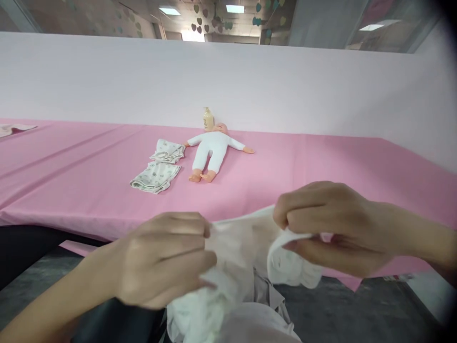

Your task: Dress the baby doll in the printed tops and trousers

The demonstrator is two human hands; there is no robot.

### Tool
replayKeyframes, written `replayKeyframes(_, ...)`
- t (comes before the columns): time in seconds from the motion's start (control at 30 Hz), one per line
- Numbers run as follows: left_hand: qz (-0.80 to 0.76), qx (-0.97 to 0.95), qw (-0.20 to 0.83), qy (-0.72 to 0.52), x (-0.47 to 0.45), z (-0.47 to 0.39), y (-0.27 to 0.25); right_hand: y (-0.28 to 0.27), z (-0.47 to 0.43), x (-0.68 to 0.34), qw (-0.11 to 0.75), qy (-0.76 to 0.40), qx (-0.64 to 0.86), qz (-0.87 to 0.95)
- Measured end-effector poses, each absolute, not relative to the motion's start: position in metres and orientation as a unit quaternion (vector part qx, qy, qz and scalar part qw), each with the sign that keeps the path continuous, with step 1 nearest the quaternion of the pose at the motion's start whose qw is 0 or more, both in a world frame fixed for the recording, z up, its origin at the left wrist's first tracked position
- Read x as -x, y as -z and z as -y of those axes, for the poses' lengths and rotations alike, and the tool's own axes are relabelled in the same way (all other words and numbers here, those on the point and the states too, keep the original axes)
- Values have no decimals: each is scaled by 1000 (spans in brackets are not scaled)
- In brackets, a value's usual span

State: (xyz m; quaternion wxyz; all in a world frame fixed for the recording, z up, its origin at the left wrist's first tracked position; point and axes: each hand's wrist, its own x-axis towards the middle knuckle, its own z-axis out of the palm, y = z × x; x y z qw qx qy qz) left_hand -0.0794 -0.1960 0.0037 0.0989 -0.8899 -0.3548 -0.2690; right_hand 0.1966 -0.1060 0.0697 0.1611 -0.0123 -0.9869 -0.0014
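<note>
Thin white cloth [237, 247] is stretched between my two hands in front of the table edge, its lower part hanging down in loose folds. My left hand [162, 262] is closed, pinching the cloth's left side. On the other side, my right hand [328, 226] pinches an upper edge between thumb and fingers, and a bunched end dangles below it. Whether the cloth is a garment I cannot tell. Beyond my hands a baby doll [211, 146] in a white suit lies on its back with arms spread, apart from both hands.
A pink-covered table [278, 166] spans the view, with a white wall [228, 85] behind it. Two folded printed cloths [157, 177] lie left of the doll. By its head stands a pump bottle [208, 119]. Another cloth [14, 129] lies at the far left.
</note>
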Motion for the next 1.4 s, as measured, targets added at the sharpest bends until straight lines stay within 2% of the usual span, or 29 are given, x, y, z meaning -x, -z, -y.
replayKeyframes(0.1,267,927,113,238,80,169,-17,-62,97,-187,159,81,12,984)
replayKeyframes(0.3,312,908,165,226,82,150,-24,-50,83,-180,140,204,20,969)
replayKeyframes(0.5,274,891,224,285,76,150,-21,-54,90,-181,138,195,40,970)
replayKeyframes(0.63,312,878,283,227,66,144,-17,-47,96,-177,149,229,96,957)
replayKeyframes(0.83,316,893,269,176,62,146,-15,-36,93,-176,166,290,81,939)
replayKeyframes(0.93,303,893,267,197,69,150,-14,-37,90,-178,177,282,79,940)
replayKeyframes(1.13,301,851,334,271,69,149,-9,-34,88,-175,210,230,95,946)
replayKeyframes(1.27,360,836,321,262,57,145,-3,-16,90,-174,211,245,119,939)
replayKeyframes(1.4,394,856,254,215,44,139,10,7,92,-177,296,272,154,902)
